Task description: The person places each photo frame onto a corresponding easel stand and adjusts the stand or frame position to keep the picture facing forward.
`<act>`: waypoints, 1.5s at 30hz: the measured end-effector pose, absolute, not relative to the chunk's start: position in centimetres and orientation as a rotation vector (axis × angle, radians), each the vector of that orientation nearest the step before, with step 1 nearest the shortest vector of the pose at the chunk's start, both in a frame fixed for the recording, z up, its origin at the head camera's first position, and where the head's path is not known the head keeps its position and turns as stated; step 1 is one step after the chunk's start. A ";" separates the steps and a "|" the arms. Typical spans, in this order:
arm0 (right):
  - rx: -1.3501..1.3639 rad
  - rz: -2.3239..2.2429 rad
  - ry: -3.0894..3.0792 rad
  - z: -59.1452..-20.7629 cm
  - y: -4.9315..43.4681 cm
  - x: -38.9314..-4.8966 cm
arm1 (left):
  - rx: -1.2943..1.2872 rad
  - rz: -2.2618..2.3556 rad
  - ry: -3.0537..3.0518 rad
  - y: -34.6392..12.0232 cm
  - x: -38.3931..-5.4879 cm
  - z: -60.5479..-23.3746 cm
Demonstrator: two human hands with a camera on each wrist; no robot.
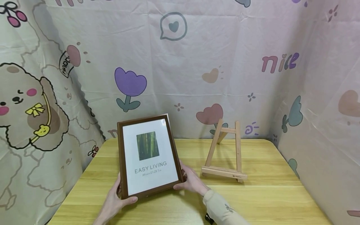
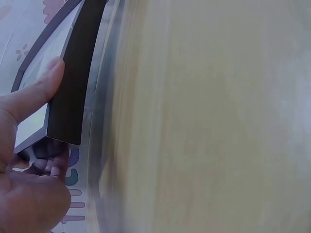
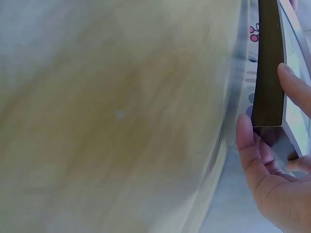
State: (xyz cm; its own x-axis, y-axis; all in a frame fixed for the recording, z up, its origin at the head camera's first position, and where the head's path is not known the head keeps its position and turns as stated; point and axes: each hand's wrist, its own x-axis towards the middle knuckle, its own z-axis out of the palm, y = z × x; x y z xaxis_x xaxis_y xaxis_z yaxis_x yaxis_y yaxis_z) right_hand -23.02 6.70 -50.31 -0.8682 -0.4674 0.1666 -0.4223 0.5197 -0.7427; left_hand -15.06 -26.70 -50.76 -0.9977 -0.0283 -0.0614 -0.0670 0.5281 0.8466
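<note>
A brown picture frame [image 1: 152, 157] with a white "EASY LIVING" insert and a small green forest picture is held up, tilted, over the left half of the table. My left hand [image 1: 113, 197] grips its lower left corner, the thumb over the front edge and the fingers behind. At the lower right side, my right hand [image 1: 192, 179] holds it the same way. Both wrist views show thumb and fingers around the frame's edge, with the left hand [image 2: 34, 170] and right hand [image 3: 277, 184] near its corners. To the right stands a small wooden easel [image 1: 238, 150], untouched.
The light wood table [image 1: 275, 193] spans the lower view. A printed cloth [image 1: 174, 62] with flowers and hearts hangs behind it and along both sides. A small dark object [image 1: 209, 218] shows beside the right sleeve at the bottom edge.
</note>
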 end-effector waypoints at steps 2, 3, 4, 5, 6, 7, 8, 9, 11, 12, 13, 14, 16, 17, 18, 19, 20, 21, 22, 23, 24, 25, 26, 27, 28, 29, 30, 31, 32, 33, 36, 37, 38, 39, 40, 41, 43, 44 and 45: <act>-0.798 -1.289 2.709 -50.3 6.7 -23.0 | -0.077 1.496 2.737 -26.6 -15.0 -50.8; -0.795 -1.287 2.715 -50.3 6.8 -23.0 | -0.074 1.492 2.747 -26.6 -15.0 -50.8; -0.794 -1.289 2.718 -50.3 6.8 -23.0 | -0.069 1.495 2.757 -26.5 -15.0 -50.8; -0.793 -1.295 2.716 -50.3 6.9 -23.0 | -0.064 1.494 2.768 -26.5 -15.0 -50.8; -0.792 -1.302 2.715 -50.3 6.9 -22.9 | -0.059 1.495 2.775 -26.4 -15.0 -50.8; -0.791 -1.308 2.716 -50.2 6.9 -22.9 | -0.052 1.494 2.786 -26.4 -15.0 -50.8; -0.790 -1.315 2.715 -50.2 7.0 -22.9 | -0.048 1.493 2.796 -26.3 -15.0 -50.8; -0.789 -1.318 2.721 -50.2 7.0 -22.8 | -0.041 1.500 2.802 -26.3 -15.0 -50.8; -0.791 -1.326 2.729 -50.2 7.1 -22.8 | -0.029 1.505 2.815 -26.1 -15.1 -50.8; -0.792 -1.329 2.736 -50.2 7.2 -22.7 | -0.023 1.510 2.821 -26.1 -15.1 -50.8; -0.797 -1.323 2.753 -50.2 7.2 -22.7 | -0.022 1.505 2.831 -26.0 -15.1 -50.8; -0.798 -1.323 2.763 -50.2 7.2 -22.7 | -0.021 1.505 2.835 -26.0 -15.2 -50.8; -0.799 -1.335 2.767 -50.1 7.3 -22.6 | -0.021 1.502 2.841 -25.9 -15.2 -50.7; -0.798 -1.338 2.772 -50.1 7.3 -22.6 | -0.020 1.502 2.846 -25.8 -15.2 -50.7; -0.798 -1.344 2.773 -50.0 7.3 -22.5 | -0.021 1.499 2.853 -25.8 -15.2 -50.6; -0.797 -1.350 2.775 -50.0 7.4 -22.5 | -0.019 1.503 2.860 -25.7 -15.2 -50.6; -0.791 -1.364 2.764 -50.0 7.4 -22.5 | -0.011 1.517 2.863 -25.6 -15.3 -50.6; -0.790 -1.377 2.758 -49.9 7.4 -22.4 | -0.002 1.532 2.865 -25.5 -15.3 -50.6; -0.782 -1.380 2.757 -49.8 7.5 -22.4 | -0.002 1.533 2.872 -25.4 -15.3 -50.5; -0.775 -1.382 2.759 -49.8 7.5 -22.3 | 0.001 1.536 2.876 -25.4 -15.3 -50.5; -0.768 -1.387 2.758 -49.7 7.6 -22.3 | 0.002 1.543 2.873 -25.3 -15.4 -50.4; -0.769 -1.392 2.759 -49.7 7.6 -22.3 | 0.003 1.542 2.877 -25.2 -15.4 -50.3; -0.770 -1.392 2.765 -49.7 7.7 -22.3 | 0.004 1.542 2.878 -25.1 -15.4 -50.2; -0.775 -1.392 2.775 -49.7 7.7 -22.3 | -0.002 1.528 2.884 -25.1 -15.5 -50.2; -0.776 -1.387 2.786 -49.7 7.8 -22.3 | -0.007 1.519 2.889 -25.1 -15.5 -50.1; -0.781 -1.389 2.794 -49.7 7.8 -22.3 | -0.002 1.521 2.895 -25.0 -15.6 -50.1; -0.783 -1.395 2.796 -49.7 7.9 -22.3 | -0.002 1.521 2.899 -25.0 -15.6 -50.1; -0.786 -1.402 2.795 -49.7 8.0 -22.3 | 0.001 1.516 2.909 -24.9 -15.6 -50.0; -0.790 -1.403 2.802 -49.6 8.0 -22.3 | 0.012 1.523 2.910 -24.8 -15.7 -50.0; -0.787 -1.409 2.802 -49.6 8.1 -22.3 | 0.017 1.527 2.912 -24.7 -15.7 -49.9; -0.758 -1.435 2.779 -49.5 8.3 -22.2 | 0.043 1.553 2.909 -24.5 -15.7 -49.8; -0.752 -1.441 2.775 -49.5 8.4 -22.1 | 0.053 1.560 2.911 -24.4 -15.7 -49.8; -0.743 -1.445 2.774 -49.5 8.5 -22.1 | 0.067 1.573 2.911 -24.3 -15.7 -49.8; -0.727 -1.458 2.762 -49.5 8.5 -22.0 | 0.073 1.581 2.912 -24.2 -15.8 -49.7; -0.719 -1.468 2.754 -49.4 8.6 -21.9 | 0.080 1.586 2.914 -24.1 -15.8 -49.7; -0.716 -1.470 2.759 -49.4 8.7 -21.9 | 0.096 1.603 2.909 -24.0 -15.8 -49.7; -0.715 -1.478 2.765 -49.3 8.9 -21.8 | 0.108 1.609 2.915 -23.9 -15.9 -49.6; -0.713 -1.482 2.767 -49.2 9.0 -21.7 | 0.114 1.613 2.915 -23.8 -15.9 -49.6; -0.714 -1.489 2.770 -49.2 9.0 -21.7 | 0.114 1.611 2.916 -23.7 -16.0 -49.5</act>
